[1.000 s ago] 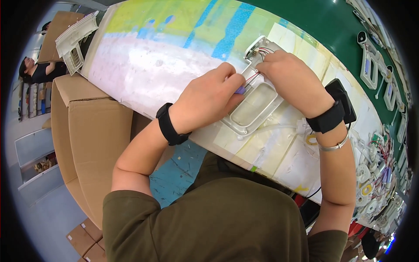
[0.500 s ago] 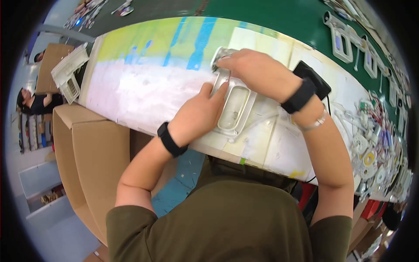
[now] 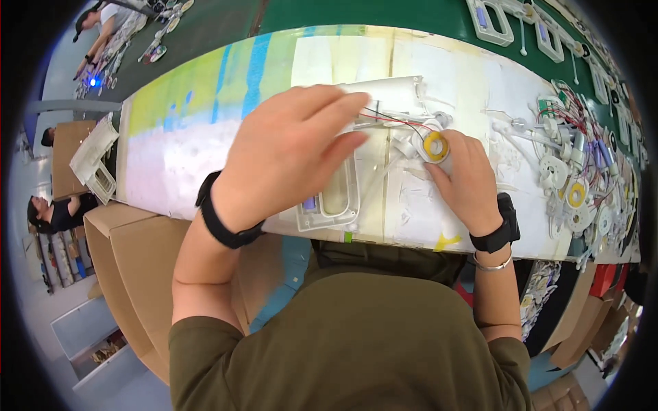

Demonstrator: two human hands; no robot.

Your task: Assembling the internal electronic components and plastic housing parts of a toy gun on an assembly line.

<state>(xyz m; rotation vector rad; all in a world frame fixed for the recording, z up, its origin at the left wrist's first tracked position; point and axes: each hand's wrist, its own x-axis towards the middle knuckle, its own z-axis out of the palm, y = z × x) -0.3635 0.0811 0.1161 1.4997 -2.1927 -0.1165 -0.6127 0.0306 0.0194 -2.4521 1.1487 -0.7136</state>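
My left hand [image 3: 291,147] hovers over the white plastic housing frame [image 3: 354,195], fingers stretched out and thumb apart, holding nothing I can see. Part of the frame is hidden beneath it; a purple cylinder [image 3: 310,203] shows inside. My right hand [image 3: 467,175] is closed on a round white part with a yellow ring [image 3: 436,146], fingers along its right side. Red and black wires [image 3: 394,119] run from that part toward my left fingertips. Behind them lies a long white plastic cover [image 3: 387,92].
Loose white parts, circuit boards and wires are heaped [image 3: 579,175] on the right. A white housing [image 3: 96,161] stands at the table's left end, above an open cardboard box [image 3: 147,267]. More frames [image 3: 490,20] lie on the green surface beyond. Other people are at the left.
My right hand has left the housing's far end and moved right, now gripping the round part with wires. My left hand has lifted off the frame. The view has shifted rightward.
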